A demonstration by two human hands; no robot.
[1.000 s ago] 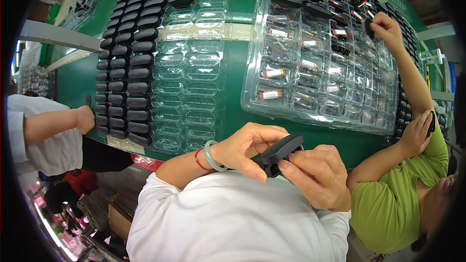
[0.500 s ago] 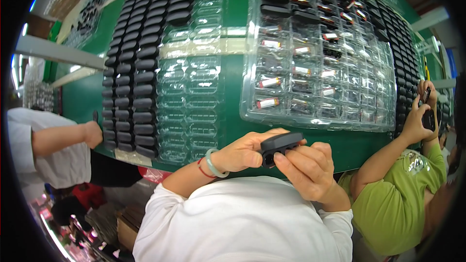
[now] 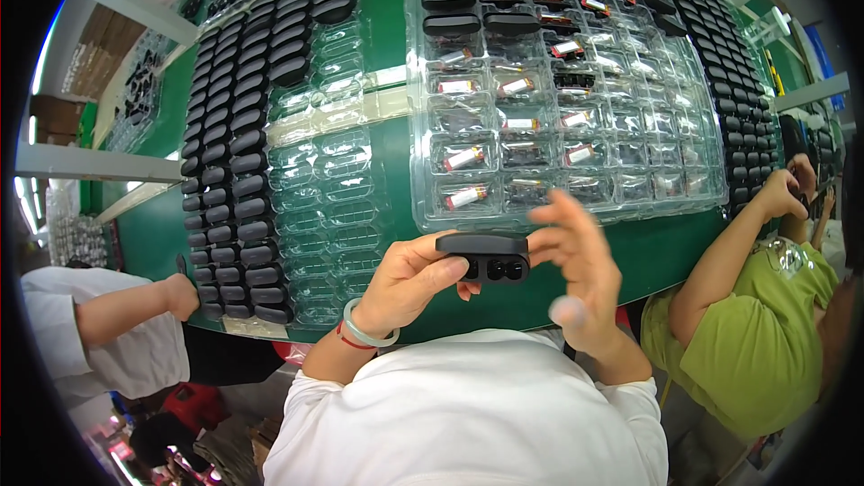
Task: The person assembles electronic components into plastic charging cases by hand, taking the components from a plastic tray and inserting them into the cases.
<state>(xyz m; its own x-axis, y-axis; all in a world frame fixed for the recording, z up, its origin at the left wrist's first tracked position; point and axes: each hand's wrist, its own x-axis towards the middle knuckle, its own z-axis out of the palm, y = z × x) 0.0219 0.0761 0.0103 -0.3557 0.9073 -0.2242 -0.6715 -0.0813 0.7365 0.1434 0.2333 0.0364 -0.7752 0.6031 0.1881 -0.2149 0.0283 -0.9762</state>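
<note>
A black earbud case point(image 3: 482, 247) is held up in front of my chest. Its lid is raised, and dark round hollows show below it. My left hand point(image 3: 405, 283) grips the left end, with the thumb across the front. Just to the right of the case, my right hand point(image 3: 580, 270) has its fingers spread and holds nothing; it is slightly blurred. Past my hands lies a clear tray point(image 3: 576, 219) with small red-and-white cylindrical parts point(image 3: 465, 196) and several black case shells point(image 3: 452, 24) in its pockets.
On the left, another clear tray point(image 3: 310, 252) carries rows of black cases point(image 3: 247, 207). A co-worker's hand point(image 3: 183, 297) rests at its near left edge. At right, a person in a green shirt point(image 3: 720, 342) works beside more rows of black cases point(image 3: 742, 139). The table point(image 3: 396, 139) is green.
My right hand has let go of the case and opened out to its right. The case has turned, its hollows now facing me, in my left hand. The view has shifted somewhat.
</note>
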